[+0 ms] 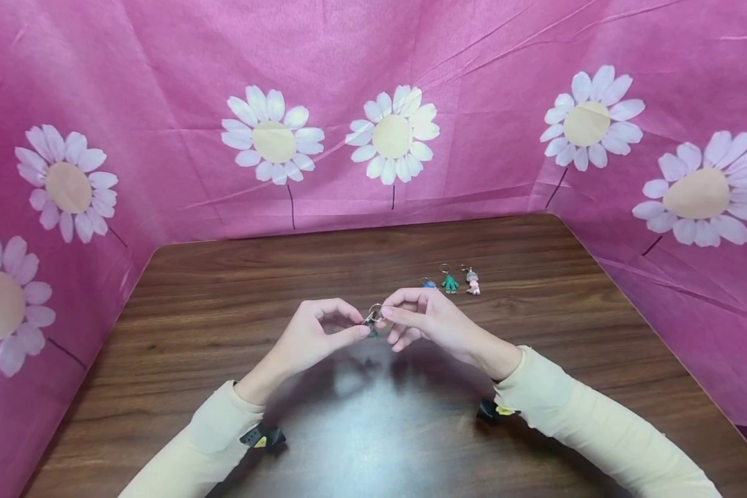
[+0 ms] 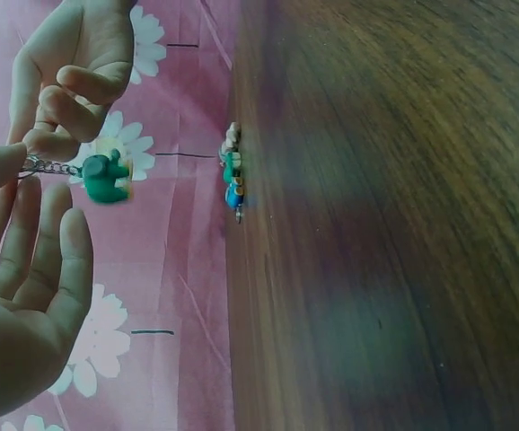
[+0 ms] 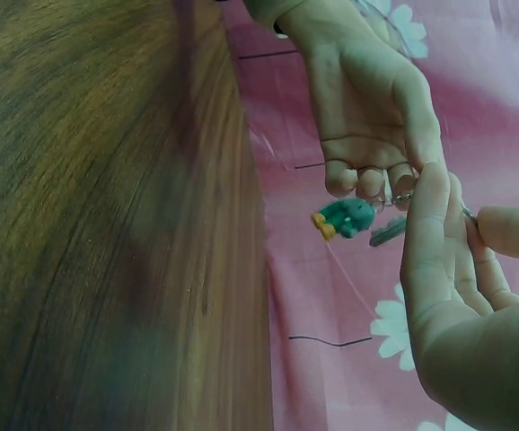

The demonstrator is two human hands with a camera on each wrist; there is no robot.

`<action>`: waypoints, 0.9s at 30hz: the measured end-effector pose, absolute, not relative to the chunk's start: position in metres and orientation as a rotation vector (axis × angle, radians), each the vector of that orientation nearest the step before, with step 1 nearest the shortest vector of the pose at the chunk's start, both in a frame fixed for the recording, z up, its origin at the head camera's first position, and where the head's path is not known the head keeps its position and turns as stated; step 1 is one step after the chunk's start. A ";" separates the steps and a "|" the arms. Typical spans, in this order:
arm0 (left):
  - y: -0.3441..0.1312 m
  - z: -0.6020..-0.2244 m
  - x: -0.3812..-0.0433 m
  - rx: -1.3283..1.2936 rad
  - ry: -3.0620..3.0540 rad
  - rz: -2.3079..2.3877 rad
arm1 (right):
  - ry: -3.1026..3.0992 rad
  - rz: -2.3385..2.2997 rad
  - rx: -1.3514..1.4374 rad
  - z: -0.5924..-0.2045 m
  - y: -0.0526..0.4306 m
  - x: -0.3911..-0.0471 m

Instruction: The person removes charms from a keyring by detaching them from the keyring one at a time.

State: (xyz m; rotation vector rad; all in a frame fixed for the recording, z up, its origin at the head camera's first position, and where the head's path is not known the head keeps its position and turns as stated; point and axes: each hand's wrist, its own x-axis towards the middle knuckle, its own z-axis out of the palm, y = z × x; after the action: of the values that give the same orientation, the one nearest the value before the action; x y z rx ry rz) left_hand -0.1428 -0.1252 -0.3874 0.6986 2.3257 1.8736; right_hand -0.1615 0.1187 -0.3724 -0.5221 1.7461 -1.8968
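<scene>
Above the table, both hands meet at a keychain (image 1: 371, 330) with a green figure hanging from a short chain. My left hand (image 1: 314, 335) pinches it near the chain and ring between thumb and forefinger. On the other side, my right hand (image 1: 436, 325) pinches the metal ring (image 1: 375, 309) with thumb and forefinger. The figure (image 2: 107, 177) dangles below the fingertips in the left wrist view. A grey key (image 3: 387, 232) shows beside the green figure (image 3: 345, 217) in the right wrist view; fingers hide where it joins the ring.
Beyond the right hand, three more keychains lie on the wooden table (image 1: 224, 277): a blue one (image 1: 429, 283), a green one (image 1: 449, 282) and a pink-and-white one (image 1: 472, 282). A pink cloth (image 1: 174, 159) with white daisies stands around the table's back and sides.
</scene>
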 end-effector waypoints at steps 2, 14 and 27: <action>-0.125 -0.388 -0.143 0.695 2.332 1.878 | 1.739 -1.892 -0.523 -0.373 0.118 -0.162; -0.123 -0.390 -0.145 0.640 2.375 1.979 | 1.687 -1.909 -0.536 -0.373 0.116 -0.162; -0.123 -0.393 -0.145 0.776 2.277 1.938 | 1.711 -1.901 -0.564 -0.373 0.118 -0.163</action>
State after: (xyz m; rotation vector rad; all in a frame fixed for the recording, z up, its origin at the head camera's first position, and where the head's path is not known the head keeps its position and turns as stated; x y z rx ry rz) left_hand -0.1452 -0.1234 -0.3925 0.7759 2.2774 1.9376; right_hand -0.1633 0.1183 -0.3725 -0.5641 1.7108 -1.9009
